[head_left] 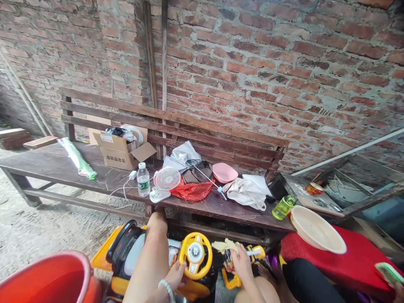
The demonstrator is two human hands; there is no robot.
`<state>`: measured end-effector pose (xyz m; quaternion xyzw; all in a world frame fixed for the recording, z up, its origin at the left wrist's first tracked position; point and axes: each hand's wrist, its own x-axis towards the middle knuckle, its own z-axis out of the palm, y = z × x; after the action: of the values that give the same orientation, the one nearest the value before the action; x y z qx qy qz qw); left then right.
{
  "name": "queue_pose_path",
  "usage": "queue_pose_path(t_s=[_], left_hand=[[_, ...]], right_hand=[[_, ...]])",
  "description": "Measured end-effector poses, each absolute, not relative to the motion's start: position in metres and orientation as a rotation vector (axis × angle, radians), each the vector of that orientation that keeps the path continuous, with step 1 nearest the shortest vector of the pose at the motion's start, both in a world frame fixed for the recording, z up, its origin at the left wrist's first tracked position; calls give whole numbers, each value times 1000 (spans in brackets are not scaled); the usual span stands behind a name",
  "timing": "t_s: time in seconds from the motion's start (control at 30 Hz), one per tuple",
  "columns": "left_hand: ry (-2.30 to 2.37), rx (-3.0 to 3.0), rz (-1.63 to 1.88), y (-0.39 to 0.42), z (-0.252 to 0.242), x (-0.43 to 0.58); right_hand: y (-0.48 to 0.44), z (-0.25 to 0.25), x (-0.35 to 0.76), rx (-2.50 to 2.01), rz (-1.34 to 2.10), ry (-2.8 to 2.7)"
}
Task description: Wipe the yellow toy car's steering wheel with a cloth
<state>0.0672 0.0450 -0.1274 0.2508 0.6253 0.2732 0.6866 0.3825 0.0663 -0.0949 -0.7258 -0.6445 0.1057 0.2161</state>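
A black and yellow toy ride-on car [126, 252] sits in front of my knees. My left hand [175, 275], with a bead bracelet at the wrist, grips the lower rim of its yellow steering wheel [195, 254]. Just right of the wheel, my right hand [241, 263] is closed around a crumpled pale cloth [224, 245], pressed against the car's yellow front part. My bare left knee [157, 223] rises between the car and the bench.
A long dark wooden bench [63, 166] against the brick wall carries a cardboard box [118, 149], water bottle [143, 180], small white fan [166, 182], red bag [192, 190], pink bowl [224, 172], white cloth bag [248, 192]. Red bucket [47, 280] at lower left; cream basin [317, 230] on a red surface [356, 261] at right.
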Motion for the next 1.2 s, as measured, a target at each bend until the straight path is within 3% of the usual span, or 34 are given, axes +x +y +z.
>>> queue_pose_path(t_s=[0.6, 0.83, 1.2], left_hand=[[1416, 637, 567, 40, -112, 63], [1424, 674, 553, 41, -114, 61], [1444, 561, 586, 46, -120, 66]], right_hand=[[88, -92, 467, -2599, -45, -1715], [105, -75, 467, -2733, 30, -1653], [94, -61, 439, -2492, 407, -1960]])
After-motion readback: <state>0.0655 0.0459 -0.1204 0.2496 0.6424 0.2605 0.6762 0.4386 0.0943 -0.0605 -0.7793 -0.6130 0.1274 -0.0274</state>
